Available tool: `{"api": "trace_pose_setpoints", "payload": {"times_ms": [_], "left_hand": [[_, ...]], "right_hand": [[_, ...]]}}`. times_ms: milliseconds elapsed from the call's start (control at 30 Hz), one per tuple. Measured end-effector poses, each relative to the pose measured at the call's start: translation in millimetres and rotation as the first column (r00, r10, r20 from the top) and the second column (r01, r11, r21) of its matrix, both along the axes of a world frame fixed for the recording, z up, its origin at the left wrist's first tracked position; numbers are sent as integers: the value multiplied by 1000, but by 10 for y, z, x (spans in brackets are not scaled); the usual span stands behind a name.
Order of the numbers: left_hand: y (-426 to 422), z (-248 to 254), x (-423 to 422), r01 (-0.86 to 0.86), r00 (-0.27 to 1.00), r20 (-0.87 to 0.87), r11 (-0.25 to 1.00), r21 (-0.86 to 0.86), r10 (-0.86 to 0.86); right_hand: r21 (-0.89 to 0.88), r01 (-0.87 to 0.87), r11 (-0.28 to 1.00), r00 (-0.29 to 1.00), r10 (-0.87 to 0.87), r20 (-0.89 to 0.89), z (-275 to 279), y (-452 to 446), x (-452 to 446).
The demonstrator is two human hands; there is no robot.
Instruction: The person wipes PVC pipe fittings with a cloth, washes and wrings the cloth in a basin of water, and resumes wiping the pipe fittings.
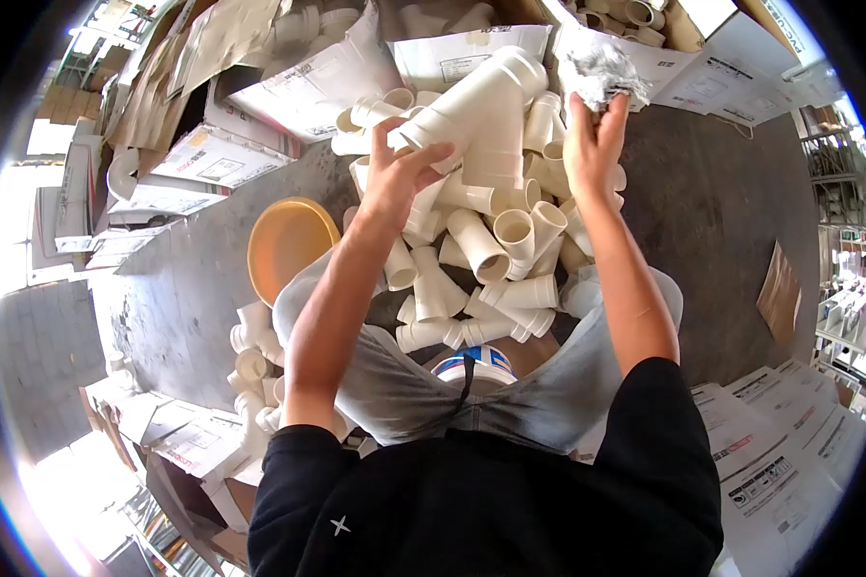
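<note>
My left hand (397, 178) grips the near left end of a large white plastic pipe branch fitting (481, 101), thumb and fingers set around its rim. The fitting lies tilted on a heap of smaller white pipe fittings (471, 240), its side branch pointing toward me. To the right of it, my right hand (595, 144) is closed on a crumpled grey-white rag (601, 75). The rag is held apart from the large fitting, over the far right part of the heap. My fingertips are partly hidden behind the rag.
An orange basin (291, 248) stands left of the heap. Open cardboard boxes (322, 91) holding fittings line the far side. More fittings (252, 370) lie by my left leg. Flattened cartons (779, 462) are at the right, with a cardboard piece (777, 293) on the floor.
</note>
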State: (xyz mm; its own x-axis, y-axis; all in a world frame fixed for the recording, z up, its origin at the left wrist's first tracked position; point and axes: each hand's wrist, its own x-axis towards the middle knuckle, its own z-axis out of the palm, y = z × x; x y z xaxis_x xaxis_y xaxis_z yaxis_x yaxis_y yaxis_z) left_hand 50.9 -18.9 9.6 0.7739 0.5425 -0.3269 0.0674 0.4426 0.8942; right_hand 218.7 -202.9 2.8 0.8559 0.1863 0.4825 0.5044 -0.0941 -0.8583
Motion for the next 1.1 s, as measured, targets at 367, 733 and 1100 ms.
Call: {"api": "trace_pose_setpoints", "payload": {"times_ms": [367,733,1100], "left_hand": [[-14,-38,-125,15,999,41,959,283,-28],[45,-40,-246,60,995,44,910,411,-86],[4,29,-252,61,997,-11,700,712,-76]], "right_hand": [[-438,-159,885,917,297,267,-189,574,-271],[-457,-244,855,830,428,358,-189,607,-223],[-501,-159,851,891,343,299,-117,591,-322]]}}
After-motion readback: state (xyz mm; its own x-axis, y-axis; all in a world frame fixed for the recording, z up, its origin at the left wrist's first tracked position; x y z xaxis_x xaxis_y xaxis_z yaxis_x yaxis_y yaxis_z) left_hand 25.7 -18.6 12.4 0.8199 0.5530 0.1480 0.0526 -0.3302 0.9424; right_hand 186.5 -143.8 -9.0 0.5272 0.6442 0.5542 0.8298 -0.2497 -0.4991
